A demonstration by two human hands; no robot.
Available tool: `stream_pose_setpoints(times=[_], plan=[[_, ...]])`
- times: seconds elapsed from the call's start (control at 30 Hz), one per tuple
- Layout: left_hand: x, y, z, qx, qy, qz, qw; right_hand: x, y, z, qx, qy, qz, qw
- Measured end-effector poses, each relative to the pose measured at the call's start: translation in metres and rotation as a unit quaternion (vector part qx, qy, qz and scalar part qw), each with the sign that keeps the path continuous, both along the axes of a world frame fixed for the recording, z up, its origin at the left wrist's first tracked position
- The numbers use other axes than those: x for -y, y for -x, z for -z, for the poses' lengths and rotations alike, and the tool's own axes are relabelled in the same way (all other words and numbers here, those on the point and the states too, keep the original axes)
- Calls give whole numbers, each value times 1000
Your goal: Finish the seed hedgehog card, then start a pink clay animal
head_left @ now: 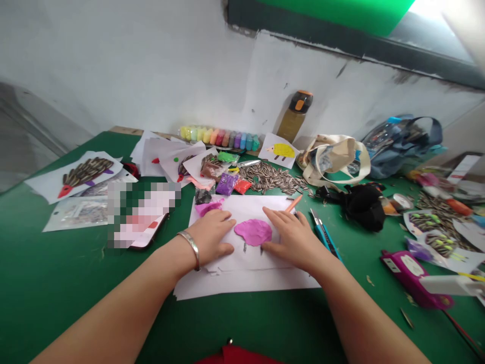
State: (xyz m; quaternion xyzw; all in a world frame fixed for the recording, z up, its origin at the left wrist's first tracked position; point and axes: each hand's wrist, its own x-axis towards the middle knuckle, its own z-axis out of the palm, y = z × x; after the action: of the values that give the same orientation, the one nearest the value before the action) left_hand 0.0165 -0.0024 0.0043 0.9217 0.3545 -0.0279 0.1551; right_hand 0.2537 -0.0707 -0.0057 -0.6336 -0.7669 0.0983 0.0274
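A flat pink-purple patch of modelling clay [253,232] covers a body shape on a white paper sheet [231,257], with short dark leg marks below it. My left hand [212,235] rests on the sheet to the left of the clay, fingers apart and holding nothing. On the other side, my right hand [291,236] lies spread, its thumb by the clay's right edge. Just beyond my left hand is a loose lump of pink clay [209,206]. An orange pencil [293,203] lies beyond my right hand, and a blue utility knife [324,233] lies to its right.
Sunflower seeds [269,177] are heaped behind the paper, beside small clay packets [226,184]. A phone [149,235] lies left. A finished seed hedgehog picture [87,172] is at far left. A bottle [295,116], a cloth bag [337,159] and a purple device [415,278] stand or lie around.
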Motion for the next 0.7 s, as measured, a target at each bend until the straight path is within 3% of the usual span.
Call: stream_pose_setpoints(times=[0.3, 0.5, 0.7], plan=[[1, -3, 11, -7, -11, -21, 1000, 9, 2, -11, 17, -46, -25, 998], [1, 0, 17, -29, -12, -17, 999, 15, 24, -6, 7, -5, -97, 995], [4, -3, 15, -29, -18, -28, 999, 15, 27, -2, 21, 10, -107, 994]])
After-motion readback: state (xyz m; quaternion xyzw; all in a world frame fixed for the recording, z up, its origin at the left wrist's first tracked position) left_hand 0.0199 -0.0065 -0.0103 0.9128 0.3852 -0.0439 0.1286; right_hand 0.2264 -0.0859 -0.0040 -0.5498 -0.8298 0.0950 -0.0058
